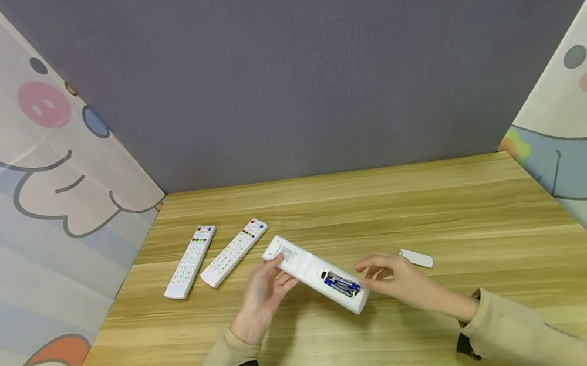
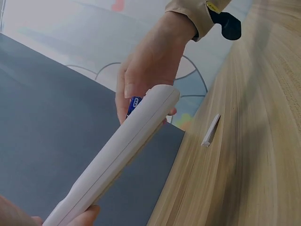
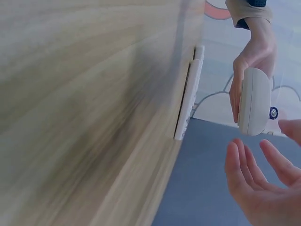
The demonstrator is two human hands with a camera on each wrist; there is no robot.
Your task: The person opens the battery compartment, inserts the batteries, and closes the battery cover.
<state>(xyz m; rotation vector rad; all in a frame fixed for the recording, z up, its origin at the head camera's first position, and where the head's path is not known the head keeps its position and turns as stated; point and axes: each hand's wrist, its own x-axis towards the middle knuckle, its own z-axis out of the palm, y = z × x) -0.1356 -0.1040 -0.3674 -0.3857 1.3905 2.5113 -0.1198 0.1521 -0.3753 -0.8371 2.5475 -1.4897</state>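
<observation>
My left hand (image 1: 263, 295) grips a white remote control (image 1: 307, 267) by one end, thumb on its back, which faces up. The battery compartment at the other end is uncovered, with blue batteries (image 1: 341, 284) inside. In the left wrist view, a blue battery (image 2: 134, 104) stands proud of the remote's back. My right hand (image 1: 395, 279) hovers at the compartment end, thumb and fingers spread apart. The right wrist view shows this hand's fingertips (image 3: 233, 147) beyond the remote's end, with the thumb tip close by a battery end (image 3: 273, 113).
A white battery cover (image 1: 416, 258) lies on the wooden table (image 1: 380, 198) behind my right hand. Two more white remotes, one at far left (image 1: 191, 262) and another beside it (image 1: 235, 253), lie buttons up. A grey panel (image 1: 315, 75) rises along the table's back edge.
</observation>
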